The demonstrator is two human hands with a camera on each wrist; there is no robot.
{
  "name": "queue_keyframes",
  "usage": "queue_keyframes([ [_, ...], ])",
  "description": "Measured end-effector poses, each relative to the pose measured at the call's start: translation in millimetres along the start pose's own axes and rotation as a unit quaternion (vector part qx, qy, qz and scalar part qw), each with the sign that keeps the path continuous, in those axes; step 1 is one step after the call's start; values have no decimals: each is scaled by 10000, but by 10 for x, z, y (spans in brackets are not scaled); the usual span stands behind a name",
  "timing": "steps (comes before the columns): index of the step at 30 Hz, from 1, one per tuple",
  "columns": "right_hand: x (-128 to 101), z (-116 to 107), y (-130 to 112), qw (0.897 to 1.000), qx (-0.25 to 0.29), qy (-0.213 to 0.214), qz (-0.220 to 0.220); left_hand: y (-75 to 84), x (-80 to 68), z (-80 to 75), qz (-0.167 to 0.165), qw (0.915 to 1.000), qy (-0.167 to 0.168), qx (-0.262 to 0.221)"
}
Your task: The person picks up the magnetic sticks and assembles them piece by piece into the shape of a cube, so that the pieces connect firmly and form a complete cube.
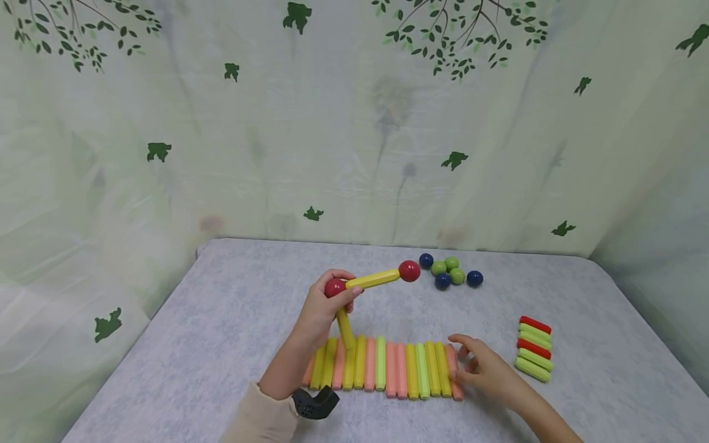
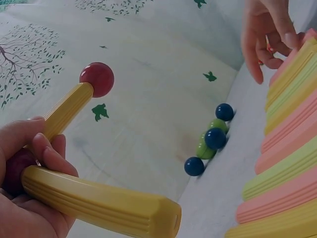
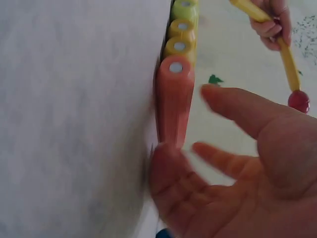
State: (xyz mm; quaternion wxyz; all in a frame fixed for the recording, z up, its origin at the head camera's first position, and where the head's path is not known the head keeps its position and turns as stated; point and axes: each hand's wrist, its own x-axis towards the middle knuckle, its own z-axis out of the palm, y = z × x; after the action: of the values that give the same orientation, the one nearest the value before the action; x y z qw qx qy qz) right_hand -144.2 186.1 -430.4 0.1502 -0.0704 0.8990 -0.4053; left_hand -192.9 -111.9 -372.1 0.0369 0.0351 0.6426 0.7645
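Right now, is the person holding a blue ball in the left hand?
No, the left hand grips a red ball with yellow sticks.

Beige left sleeve (image 1: 264,419), plain at the cuff, with an angular black device (image 1: 316,404) beside it.

Red balls (image 2: 96,79) look glossy and smooth, yellow sticks (image 2: 104,203) like ridged plastic, the tabletop (image 1: 249,295) like matt cloth.

Appears, with the view beyond blocked, to be a curtained-off booth, judging by leaf-printed curtain (image 1: 343,123) hung behind and beside a grey table (image 1: 221,307).
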Motion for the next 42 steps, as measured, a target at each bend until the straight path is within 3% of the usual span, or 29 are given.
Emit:
queue_keyframes([
  [5, -13, 94, -74, 9950, -918, -169, 353, 3, 1, -6, -31, 10000, 54, 40],
  [10, 36, 93, -215, 9828, -1748, 398, 446, -5, 4, -12, -7, 10000, 81, 58],
  [12, 80, 43, -277, 9844, -1572, 734, 298, -6, 0, -10, 1, 10000, 69, 39],
  [17, 201, -116, -475, 9882, -559, 1351, -452, -12, -2, 1, 74, 10000, 0, -10],
  [21, 296, -182, -609, 9805, -253, 1571, -1153, -30, 7, 9, 134, 9999, -27, -73],
  [26, 387, -204, -691, 9683, -35, 1804, -1726, -56, 21, 13, 197, 9996, -70, 200],
  [35, 507, -252, -692, 9574, 301, 1962, -2096, -64, 32, -20, 204, 9993, -186, 248],
  [42, 736, -345, -655, 9524, 383, 1804, -2427, -149, 89, -36, 65, 9977, -436, 523],
])
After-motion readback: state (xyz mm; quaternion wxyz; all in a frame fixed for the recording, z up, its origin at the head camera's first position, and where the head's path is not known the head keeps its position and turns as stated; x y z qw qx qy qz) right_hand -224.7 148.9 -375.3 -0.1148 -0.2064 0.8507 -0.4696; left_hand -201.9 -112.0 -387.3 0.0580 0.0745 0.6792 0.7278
